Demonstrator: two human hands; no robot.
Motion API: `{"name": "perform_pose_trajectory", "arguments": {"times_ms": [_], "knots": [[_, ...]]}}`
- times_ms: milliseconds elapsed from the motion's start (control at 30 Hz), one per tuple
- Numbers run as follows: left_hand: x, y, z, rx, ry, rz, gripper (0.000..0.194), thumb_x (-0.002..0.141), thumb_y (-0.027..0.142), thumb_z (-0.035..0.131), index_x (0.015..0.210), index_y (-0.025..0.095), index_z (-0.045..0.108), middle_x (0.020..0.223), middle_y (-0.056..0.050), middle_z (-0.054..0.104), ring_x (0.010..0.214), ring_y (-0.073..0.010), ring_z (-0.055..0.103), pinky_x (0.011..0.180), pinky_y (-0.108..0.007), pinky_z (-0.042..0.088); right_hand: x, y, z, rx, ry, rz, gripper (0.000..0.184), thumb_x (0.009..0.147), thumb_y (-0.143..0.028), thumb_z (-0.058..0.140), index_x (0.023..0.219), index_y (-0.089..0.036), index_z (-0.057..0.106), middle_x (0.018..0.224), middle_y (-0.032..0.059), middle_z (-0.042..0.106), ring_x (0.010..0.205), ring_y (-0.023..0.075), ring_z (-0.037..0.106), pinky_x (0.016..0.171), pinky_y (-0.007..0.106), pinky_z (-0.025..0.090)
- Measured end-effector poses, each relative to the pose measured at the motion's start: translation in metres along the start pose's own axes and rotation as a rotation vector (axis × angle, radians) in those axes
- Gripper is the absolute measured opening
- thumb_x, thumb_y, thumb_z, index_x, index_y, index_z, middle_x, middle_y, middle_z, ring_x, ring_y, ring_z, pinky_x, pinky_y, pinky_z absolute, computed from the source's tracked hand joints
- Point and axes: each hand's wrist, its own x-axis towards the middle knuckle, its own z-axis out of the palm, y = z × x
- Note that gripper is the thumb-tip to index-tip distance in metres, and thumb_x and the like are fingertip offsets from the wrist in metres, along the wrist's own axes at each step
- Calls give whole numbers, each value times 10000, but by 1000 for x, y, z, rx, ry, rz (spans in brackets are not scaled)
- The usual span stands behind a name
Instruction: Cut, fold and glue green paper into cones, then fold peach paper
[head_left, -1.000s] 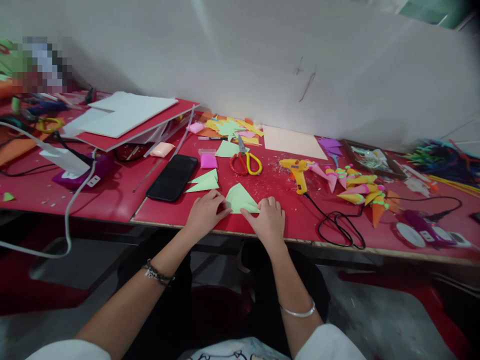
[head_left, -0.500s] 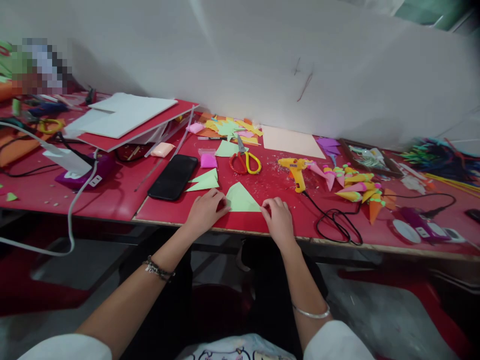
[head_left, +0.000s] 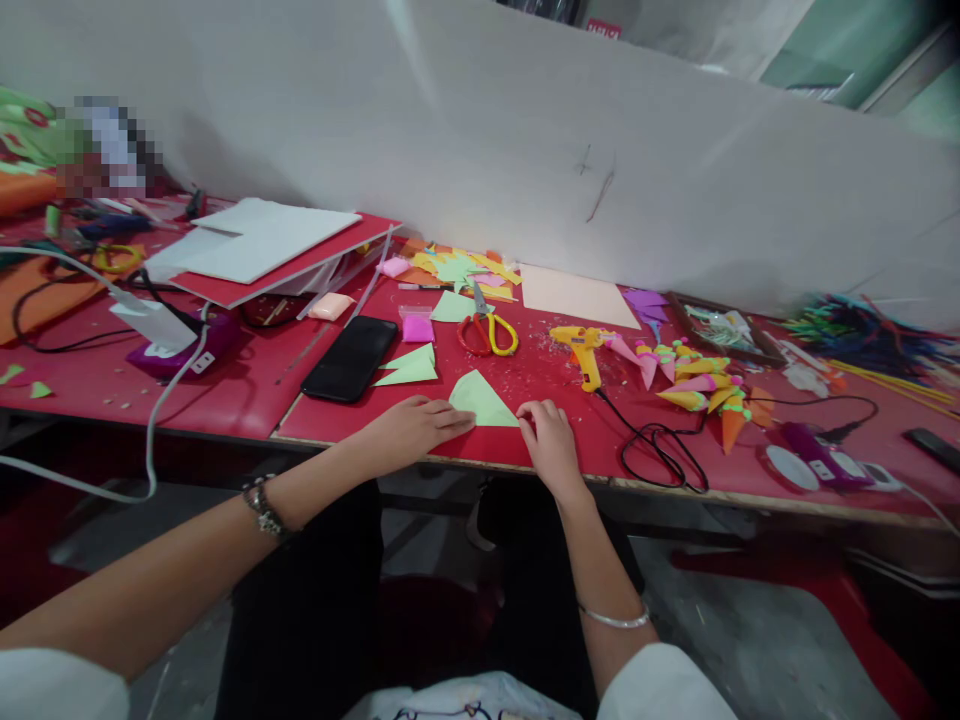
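Observation:
A light green piece of paper (head_left: 484, 398) lies flat near the front edge of the red table, its pointed end away from me. My left hand (head_left: 420, 428) rests at its left side, fingers stretched out and lying across the lower left corner. At the opposite corner, my right hand (head_left: 550, 440) has thumb and fingertips pinched on the paper. Cut green paper pieces (head_left: 409, 365) lie just beyond my left hand, next to a black phone (head_left: 350, 358). Scissors with red and yellow handles (head_left: 487, 332) sit behind the green paper.
Right of the scissors stands a yellow glue gun (head_left: 581, 350) with a looped black cord (head_left: 664, 445). Several small paper cones (head_left: 705, 380) are farther right, near a purple power strip (head_left: 821, 458). White boards (head_left: 262, 240) are stacked at left. A grey partition (head_left: 465, 130) closes the back.
My left hand has gone from a pinch at the paper's left corner to lying flat with fingers extended over it. My right hand stays at the right corner. The view has shifted slightly.

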Motion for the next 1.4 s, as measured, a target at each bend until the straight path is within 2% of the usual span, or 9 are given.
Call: {"name": "perform_pose_trajectory", "arguments": {"times_ms": [200, 300, 367, 467, 567, 667, 833, 1000, 1400], "knots": [[-4, -5, -10, -119, -31, 55, 436, 814, 146, 428, 1232, 268, 396, 1286, -20, 444, 1160, -159, 399, 950, -287, 269, -3, 8, -10, 154, 7, -169, 453, 754, -53, 289, 1143, -195, 472, 1127, 88, 515, 1055, 190, 447, 853, 369, 378], [2, -7, -11, -159, -16, 64, 334, 809, 147, 417, 1127, 213, 493, 1230, -48, 495, 1140, -164, 420, 952, -293, 288, -11, 1, -17, 113, -151, -383, 527, 741, -52, 317, 1210, -257, 443, 1271, 30, 447, 1198, 172, 338, 936, 383, 323], [3, -4, -8, -127, 38, 39, 329, 813, 109, 379, 1105, 194, 506, 1204, -58, 513, 1134, -165, 421, 972, -320, 266, -17, -6, -21, 60, -238, -439, 515, 749, -82, 351, 1211, -290, 443, 1281, 7, 443, 1206, 166, 332, 962, 394, 289], [2, 9, -4, -90, 123, -34, 322, 841, 163, 361, 1138, 190, 480, 1178, -63, 521, 1124, -173, 418, 977, -344, 257, -28, -19, -21, -19, -231, -405, 459, 764, -205, 444, 1218, -274, 438, 1240, 37, 471, 1153, 202, 372, 984, 428, 227], [1, 28, -3, -124, 155, -114, 358, 823, 325, 429, 1156, 198, 463, 1150, -69, 520, 1077, -193, 443, 928, -341, 313, -34, -28, -18, -91, -184, -350, 494, 740, -327, 530, 1213, -207, 450, 1094, 98, 528, 1026, 245, 426, 927, 427, 277], [3, 38, 0, -158, 157, -149, 455, 764, 428, 502, 1155, 201, 460, 1126, -72, 521, 1049, -200, 459, 907, -335, 329, -36, -29, -14, -115, -153, -315, 465, 754, -325, 533, 1195, -197, 461, 1042, 103, 532, 971, 238, 440, 862, 395, 323], [5, 33, 7, -117, 193, -112, 289, 791, 382, 503, 1009, 195, 531, 1054, -50, 566, 997, -176, 490, 900, -327, 304, -31, -20, -13, -13, -161, -375, 296, 795, -325, 494, 1080, -253, 533, 1173, 58, 499, 1079, 209, 409, 881, 358, 316], [2, 30, 7, -159, 215, -139, 134, 834, 291, 460, 871, 219, 567, 934, 11, 602, 878, -134, 513, 814, -286, 312, -25, -20, -16, -14, -196, -361, 235, 805, -363, 484, 991, -257, 582, 994, 38, 565, 912, 196, 477, 786, 328, 349], [5, 41, 14, -187, 294, -354, 196, 816, 357, 484, 760, 201, 587, 818, 7, 600, 787, -143, 492, 704, -281, 306, -2, -19, -27, 109, -281, -438, 192, 843, -272, 447, 817, -205, 624, 814, 11, 595, 777, 131, 520, 739, 263, 356]]}}
